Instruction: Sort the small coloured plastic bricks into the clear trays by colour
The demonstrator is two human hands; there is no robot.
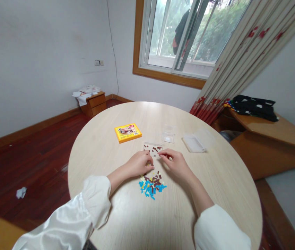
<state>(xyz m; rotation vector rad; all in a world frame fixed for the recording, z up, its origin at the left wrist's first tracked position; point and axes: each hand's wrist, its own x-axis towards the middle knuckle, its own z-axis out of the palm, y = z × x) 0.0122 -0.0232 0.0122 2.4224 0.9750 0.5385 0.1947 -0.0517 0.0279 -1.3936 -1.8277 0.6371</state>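
Observation:
A small clear tray (153, 143) with several brown building bricks (154, 148) in it lies in the middle of the table. My left hand (139, 164) is at the tray's near left side, its fingers curled down just above the loose pile. What its fingertips hold, if anything, is hidden. At the tray's right edge, my right hand (174, 161) has its thumb and fingers pinched together; anything between them is too small to name. Nearer to me lies a heap of tiny blue bricks (149, 190), mixed with brown and yellow ones.
A yellow box (128, 133) with a printed picture lies beyond my left hand. To the right are a small clear plastic case (168, 137) and a larger clear plastic box (194, 143). All stand on a round wooden table (178, 215). A curtain (230, 62) hangs behind it.

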